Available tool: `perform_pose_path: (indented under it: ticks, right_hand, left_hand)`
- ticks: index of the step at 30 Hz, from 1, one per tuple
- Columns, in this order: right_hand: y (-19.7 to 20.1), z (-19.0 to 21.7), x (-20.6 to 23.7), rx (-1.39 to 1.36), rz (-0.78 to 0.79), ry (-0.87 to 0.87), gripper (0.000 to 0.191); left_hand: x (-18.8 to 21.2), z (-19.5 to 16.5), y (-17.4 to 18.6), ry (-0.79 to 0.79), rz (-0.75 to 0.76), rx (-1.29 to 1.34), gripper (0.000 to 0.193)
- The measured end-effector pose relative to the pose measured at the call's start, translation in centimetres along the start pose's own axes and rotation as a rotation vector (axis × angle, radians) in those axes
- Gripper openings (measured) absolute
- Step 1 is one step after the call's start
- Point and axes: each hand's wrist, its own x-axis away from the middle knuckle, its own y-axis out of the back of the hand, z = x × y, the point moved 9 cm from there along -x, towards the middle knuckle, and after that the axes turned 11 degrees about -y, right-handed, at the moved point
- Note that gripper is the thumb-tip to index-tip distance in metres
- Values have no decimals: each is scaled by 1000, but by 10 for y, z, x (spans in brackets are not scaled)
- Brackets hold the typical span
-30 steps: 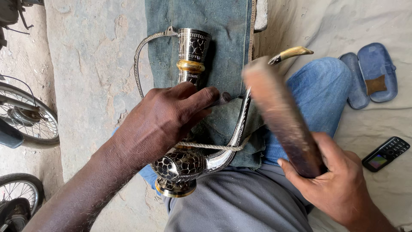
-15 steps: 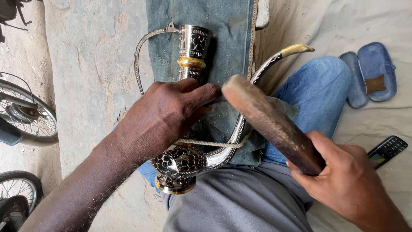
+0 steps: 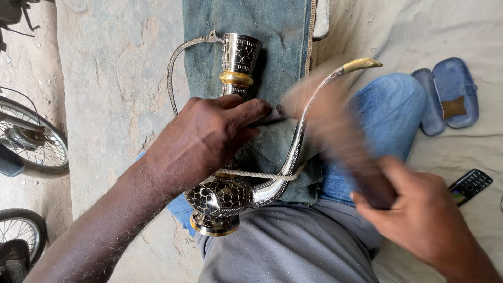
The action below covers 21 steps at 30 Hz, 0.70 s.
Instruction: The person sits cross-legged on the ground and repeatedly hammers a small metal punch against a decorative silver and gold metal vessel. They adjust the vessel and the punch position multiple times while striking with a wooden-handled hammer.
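Left hand point(image 3: 201, 139) pressed flat over ornate metal ewer point(image 3: 230, 157), fingers closed on a small dark tool point(image 3: 270, 116); ewer lying on green cloth point(image 3: 277, 31) across the lap. Right hand point(image 3: 419, 220) clenched around blurred wooden mallet point(image 3: 335, 131), near curved spout point(image 3: 314, 105).

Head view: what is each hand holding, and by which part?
Right hand grips a wooden mallet at its handle end. Left hand presses a small dark tool against the ornate metal ewer.
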Motion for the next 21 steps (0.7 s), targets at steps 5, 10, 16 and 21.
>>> perform_pose_path:
  ticks: [5, 10, 16, 21]
  right_hand:
    - [27, 20, 8, -358, -182, 151, 28]
    - [-6, 5, 3, 188, 37, -21, 40]
    - [16, 10, 9, -400, -167, 140, 26]
    - [16, 12, 19, -318, -270, 113, 34]
  left_hand:
    - [3, -7, 8, -55, -69, 4, 38]
    - [7, -4, 13, -60, -95, 21, 40]
    - [9, 0, 13, -42, -20, 7, 44]
    - [8, -1, 16, -69, -30, 51, 42]
